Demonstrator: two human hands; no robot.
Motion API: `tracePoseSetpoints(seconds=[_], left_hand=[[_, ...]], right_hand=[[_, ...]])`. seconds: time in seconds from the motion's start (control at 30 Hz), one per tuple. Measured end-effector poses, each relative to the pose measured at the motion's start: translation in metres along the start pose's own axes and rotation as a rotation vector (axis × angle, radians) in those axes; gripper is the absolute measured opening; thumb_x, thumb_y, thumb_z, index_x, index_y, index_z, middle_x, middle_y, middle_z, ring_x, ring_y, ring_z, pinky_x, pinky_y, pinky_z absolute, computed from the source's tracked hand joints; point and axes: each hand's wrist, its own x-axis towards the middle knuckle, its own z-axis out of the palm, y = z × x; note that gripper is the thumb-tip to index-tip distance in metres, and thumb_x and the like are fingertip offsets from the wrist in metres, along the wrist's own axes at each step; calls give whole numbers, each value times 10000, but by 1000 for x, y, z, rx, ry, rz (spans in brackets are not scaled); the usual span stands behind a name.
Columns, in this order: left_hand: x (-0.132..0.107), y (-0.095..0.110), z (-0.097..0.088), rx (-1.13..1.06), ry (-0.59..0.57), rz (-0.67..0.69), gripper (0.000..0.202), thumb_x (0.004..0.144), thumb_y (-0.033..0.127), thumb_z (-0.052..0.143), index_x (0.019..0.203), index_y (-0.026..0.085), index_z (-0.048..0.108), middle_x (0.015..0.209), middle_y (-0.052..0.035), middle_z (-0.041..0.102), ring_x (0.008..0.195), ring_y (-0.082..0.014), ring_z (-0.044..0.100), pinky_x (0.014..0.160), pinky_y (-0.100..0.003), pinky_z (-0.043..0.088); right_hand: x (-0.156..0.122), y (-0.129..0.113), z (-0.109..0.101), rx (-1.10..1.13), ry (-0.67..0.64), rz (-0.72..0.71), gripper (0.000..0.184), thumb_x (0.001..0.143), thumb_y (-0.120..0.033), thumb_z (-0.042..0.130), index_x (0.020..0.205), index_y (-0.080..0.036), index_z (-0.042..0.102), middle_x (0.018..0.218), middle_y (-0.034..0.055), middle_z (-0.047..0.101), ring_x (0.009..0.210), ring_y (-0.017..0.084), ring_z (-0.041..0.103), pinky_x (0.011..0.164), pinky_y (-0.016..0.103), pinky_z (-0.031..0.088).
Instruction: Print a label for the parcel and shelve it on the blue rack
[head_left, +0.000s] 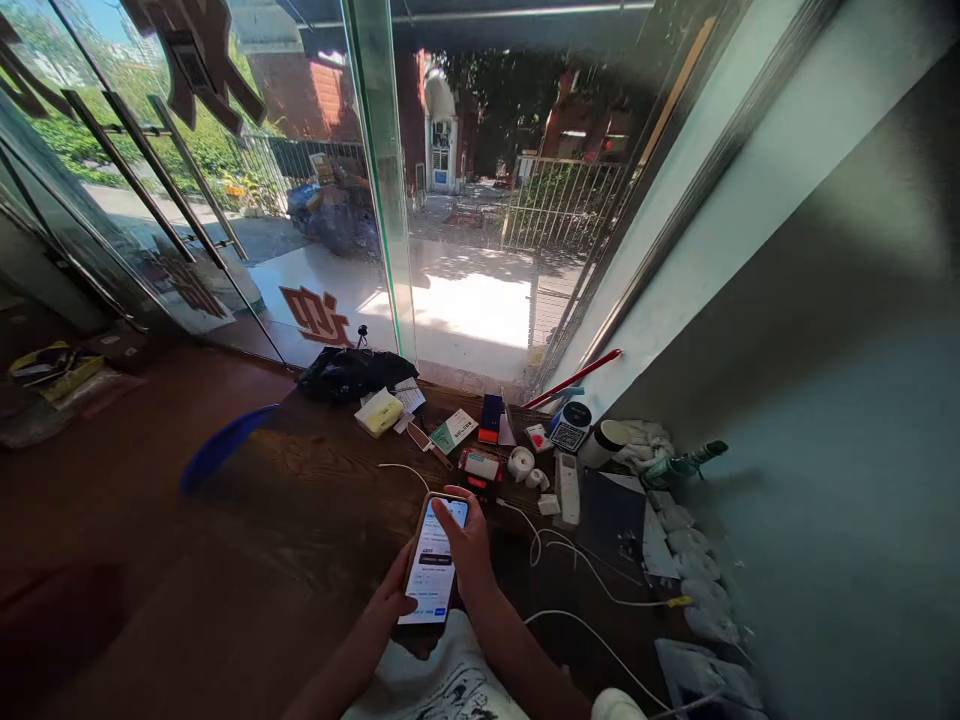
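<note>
A smartphone (433, 565) with a lit screen is held upright in front of me, over the near edge of a dark wooden table (322, 520). My left hand (391, 592) grips its lower left side, the thumb lying along the bottom of the screen. Around the upper right side is my right hand (466, 540), its thumb over the top of the screen and its other fingers behind the phone. The text on the screen is too small to read. A white cable (405, 468) runs across the table just beyond the phone.
Small items crowd the table's far right: a red-and-black box (480, 466), a tape roll (520, 462), a white remote (568, 488), a QR-code stand (571, 428) and a green bottle (679, 465). A black bag (352, 374) lies by the glass. A blue chair back (217, 447) stands at left.
</note>
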Motion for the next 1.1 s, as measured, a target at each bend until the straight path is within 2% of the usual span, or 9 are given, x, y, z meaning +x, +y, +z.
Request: tracePoseSetpoints(seconds=[0.07,0.13,0.2,0.33,0.47,0.57,0.67,0.83,1.1], left_hand=[[-2,0,0,29,13,-58,831,602,228,565,1392,242,308,1225,-98,586,920,-308,610,607,-355,520],[-5,4,4,44,30,-91,901,611,247,523,1434,216,157,1140,-137,613,717,-290,631,425,-338,487],[-7,10,10,28,52,-77,919,601,255,505,1432,186,119,1072,-150,627,603,-263,612,347,-326,457],[-12,22,19,-30,84,-57,902,590,268,504,1413,188,144,1139,-159,595,620,-258,618,320,-300,448],[-14,23,17,-63,54,-49,835,651,286,477,1410,211,136,1014,-129,639,611,-251,621,343,-292,461],[-15,22,13,-93,82,-24,839,650,266,479,1411,201,133,1045,-133,629,623,-239,612,335,-289,462],[-15,22,12,-109,82,-18,825,663,253,480,1412,209,136,1096,-136,609,661,-235,609,345,-295,481],[-15,25,11,-108,43,-46,848,658,265,498,1414,242,115,1021,-122,629,597,-227,611,338,-293,473],[-16,28,11,-69,-4,-45,891,641,279,522,1418,224,89,1014,-125,634,551,-224,602,350,-296,454]], right_hand=[[-1,3,0,23,-20,15,381,696,-536,624,902,-225,543,615,-49,573,538,137,528,515,267,430],[-2,6,-1,30,-52,12,397,722,-589,549,894,-232,560,636,-37,584,577,152,545,543,276,439],[-4,9,-2,16,-89,0,409,705,-601,556,880,-232,581,689,-17,620,633,171,567,596,292,451],[-8,13,-7,-31,-174,-10,352,703,-529,575,844,-210,624,769,18,672,696,199,587,700,327,453],[-14,14,-13,-69,-254,10,225,668,-372,576,782,-193,652,736,21,686,663,202,582,660,316,445],[-17,13,-15,-95,-266,10,192,655,-327,553,734,-191,663,696,15,682,643,196,571,632,301,431],[-19,12,-14,-111,-263,-7,201,662,-329,538,729,-195,670,691,12,678,636,191,560,620,294,422],[-21,9,-10,-129,-242,-29,199,661,-353,547,696,-194,661,651,6,663,607,185,543,597,291,418],[-23,13,-7,-193,-162,-53,385,717,-562,563,643,-188,618,571,-6,601,536,154,482,506,265,378]])
